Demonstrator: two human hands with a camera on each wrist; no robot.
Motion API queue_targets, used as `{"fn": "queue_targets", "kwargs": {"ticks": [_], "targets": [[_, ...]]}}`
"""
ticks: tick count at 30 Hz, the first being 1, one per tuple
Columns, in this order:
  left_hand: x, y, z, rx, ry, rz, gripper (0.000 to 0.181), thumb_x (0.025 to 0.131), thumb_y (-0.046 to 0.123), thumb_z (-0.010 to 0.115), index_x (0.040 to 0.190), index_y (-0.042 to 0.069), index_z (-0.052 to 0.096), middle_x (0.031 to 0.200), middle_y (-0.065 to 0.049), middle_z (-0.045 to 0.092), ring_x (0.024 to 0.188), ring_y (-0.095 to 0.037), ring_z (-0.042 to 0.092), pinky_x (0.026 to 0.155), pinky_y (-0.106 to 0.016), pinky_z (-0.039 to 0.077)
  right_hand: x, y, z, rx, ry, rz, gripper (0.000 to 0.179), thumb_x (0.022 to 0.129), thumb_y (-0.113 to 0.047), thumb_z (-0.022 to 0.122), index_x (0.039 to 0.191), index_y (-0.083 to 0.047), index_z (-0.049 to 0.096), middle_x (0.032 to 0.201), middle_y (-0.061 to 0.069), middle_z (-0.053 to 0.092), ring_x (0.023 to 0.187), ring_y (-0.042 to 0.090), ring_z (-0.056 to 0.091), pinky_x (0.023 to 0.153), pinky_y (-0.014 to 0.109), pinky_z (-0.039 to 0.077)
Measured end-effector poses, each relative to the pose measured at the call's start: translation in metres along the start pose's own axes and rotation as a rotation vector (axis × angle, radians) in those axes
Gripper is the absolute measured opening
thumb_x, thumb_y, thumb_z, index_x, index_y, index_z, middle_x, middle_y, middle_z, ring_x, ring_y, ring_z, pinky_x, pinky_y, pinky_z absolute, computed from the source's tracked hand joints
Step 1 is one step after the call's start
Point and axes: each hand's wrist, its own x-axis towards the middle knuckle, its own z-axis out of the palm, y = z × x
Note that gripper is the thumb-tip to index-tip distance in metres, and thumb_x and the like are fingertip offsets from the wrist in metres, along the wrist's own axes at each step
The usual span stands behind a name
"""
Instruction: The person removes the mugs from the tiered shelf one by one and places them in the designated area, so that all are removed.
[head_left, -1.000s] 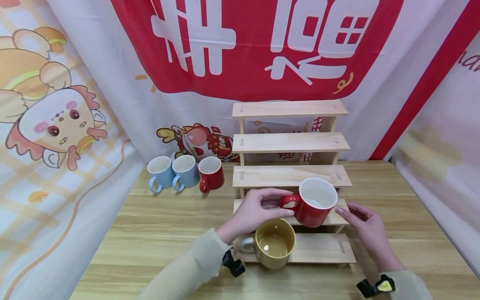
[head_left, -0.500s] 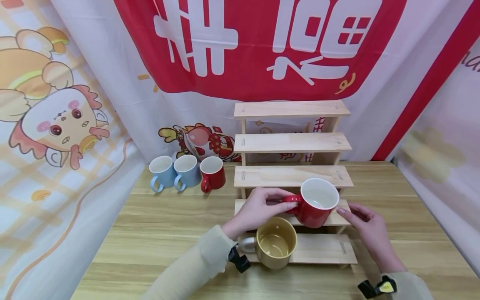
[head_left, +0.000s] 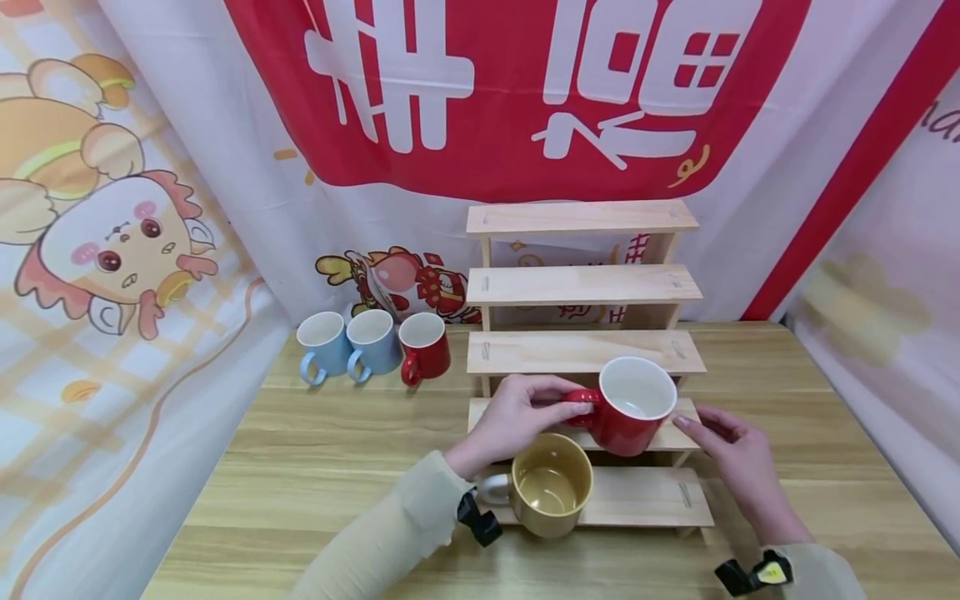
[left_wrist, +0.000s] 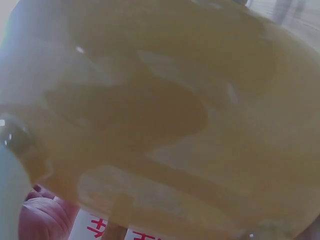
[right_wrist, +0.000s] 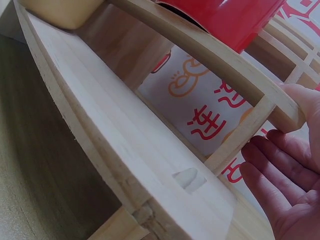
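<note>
Nearest, a wide tan ceramic mug with a pale handle [head_left: 551, 487] is seen on the bottom step of a five-step pale wooden stand [head_left: 585, 352], its handle turned left; the left wrist view is almost filled by its blurred wall. The stand is set on a wood-grain tabletop [head_left: 330, 467].

Just beyond, a large glossy red mug with a white inside [head_left: 633, 417] is held upright at the second step from the bottom, near its right end; whether its base is fully seated cannot be told. Its handle is pinched by the left hand [head_left: 517, 417], and here is the change: a second ago the handle's opening was seen above the thumb, now the thumb is laid across it. The mug itself has hardly been shifted.

The right hand [head_left: 738, 458] is kept by the right end of that step, fingers loosely extended and apart from the thumb; whether the wood is pressed cannot be told.

Farther back, on the left, a row is formed by a light-blue mug [head_left: 324, 350], a second light-blue mug [head_left: 375, 350] and a smaller red mug [head_left: 427, 354], unmoved. Behind everything, a red-and-white printed cloth [head_left: 517, 108] is hung.
</note>
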Motion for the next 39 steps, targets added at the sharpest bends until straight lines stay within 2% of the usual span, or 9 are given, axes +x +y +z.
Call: {"fn": "queue_targets", "kwargs": {"ticks": [9, 17, 27, 29, 34, 39], "targets": [[-0.005, 0.008, -0.007, -0.125, 0.036, -0.015, 0.020, 0.094, 0.013, 0.075, 0.113, 0.008, 0.077, 0.106, -0.003, 0.076, 0.098, -0.022, 0.073, 0.082, -0.036, 0.062, 0.001, -0.001, 0.000, 0.009, 0.007, -0.014, 0.073, 0.092, -0.049, 0.074, 0.142, 0.001, 0.055, 0.117, -0.007, 0.063, 0.100, 0.001, 0.057, 0.079, 0.012, 0.052], [-0.012, 0.022, -0.020, -0.139, 0.101, 0.017, 0.022, 0.094, 0.010, 0.075, 0.116, 0.004, 0.075, 0.109, -0.007, 0.075, 0.100, -0.023, 0.073, 0.084, -0.038, 0.061, 0.001, -0.001, 0.000, 0.024, 0.010, -0.022, 0.072, 0.092, -0.047, 0.075, 0.141, 0.003, 0.055, 0.114, -0.010, 0.063, 0.100, 0.000, 0.058, 0.079, 0.013, 0.052], [-0.024, 0.036, -0.036, -0.183, 0.176, 0.020, 0.025, 0.094, 0.006, 0.074, 0.119, 0.000, 0.073, 0.112, -0.013, 0.074, 0.100, -0.029, 0.073, 0.081, -0.040, 0.062, 0.000, 0.001, 0.001, 0.026, 0.025, -0.055, 0.067, 0.092, -0.044, 0.076, 0.137, 0.003, 0.059, 0.109, -0.015, 0.065, 0.099, 0.000, 0.059, 0.079, 0.013, 0.053], [-0.027, 0.038, -0.040, -0.172, 0.198, 0.022, 0.025, 0.094, 0.007, 0.074, 0.118, 0.001, 0.073, 0.111, -0.012, 0.074, 0.100, -0.029, 0.073, 0.079, -0.037, 0.062, -0.001, 0.001, 0.001, 0.024, 0.030, -0.058, 0.066, 0.092, -0.043, 0.076, 0.137, 0.003, 0.059, 0.109, -0.015, 0.065, 0.099, 0.001, 0.059, 0.079, 0.013, 0.052], [-0.037, 0.041, -0.051, -0.137, 0.251, 0.010, 0.024, 0.094, 0.009, 0.075, 0.117, 0.004, 0.075, 0.111, -0.010, 0.075, 0.101, -0.028, 0.073, 0.081, -0.036, 0.062, -0.001, 0.002, 0.001, 0.026, 0.031, -0.058, 0.065, 0.092, -0.043, 0.076, 0.136, 0.003, 0.059, 0.110, -0.014, 0.065, 0.099, 0.000, 0.059, 0.079, 0.012, 0.052], [-0.047, 0.040, -0.064, -0.137, 0.294, -0.003, 0.024, 0.095, 0.008, 0.074, 0.119, 0.005, 0.074, 0.114, -0.010, 0.074, 0.102, -0.028, 0.072, 0.084, -0.040, 0.061, -0.001, 0.001, 0.001, 0.023, 0.030, -0.053, 0.066, 0.092, -0.043, 0.076, 0.137, 0.002, 0.059, 0.111, -0.013, 0.064, 0.100, 0.001, 0.059, 0.079, 0.012, 0.052]]}}
